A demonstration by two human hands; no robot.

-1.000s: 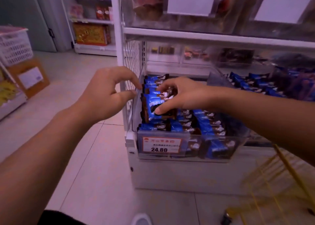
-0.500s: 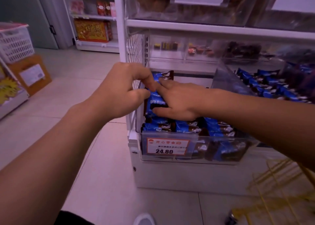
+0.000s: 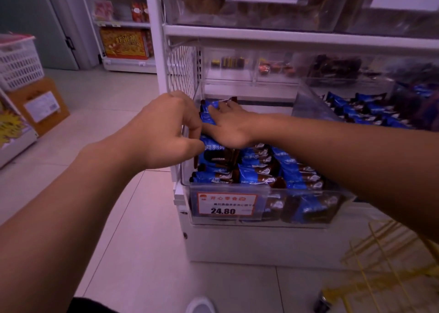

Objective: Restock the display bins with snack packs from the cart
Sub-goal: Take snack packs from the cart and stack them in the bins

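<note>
- The right hand (image 3: 228,127) lies flat, fingers (image 3: 215,113) straight, pressing down on the blue snack packs (image 3: 259,168) at the back-left of the clear display bin (image 3: 308,217).
- The left hand (image 3: 166,132) has fingers curled, pinching a pack's edge at the bin's left wall.
- The packs lie stacked in rows inside the bin, above its price tag (image 3: 226,204).
- Step, as I judge it: settling just-placed packs into line.
- Next: let go, then reach to the yellow cart (image 3: 384,260) at lower right for more.

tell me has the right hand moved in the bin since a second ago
Yes. The right hand has slid toward the back of the clear bin, farther from the price tag.
</note>
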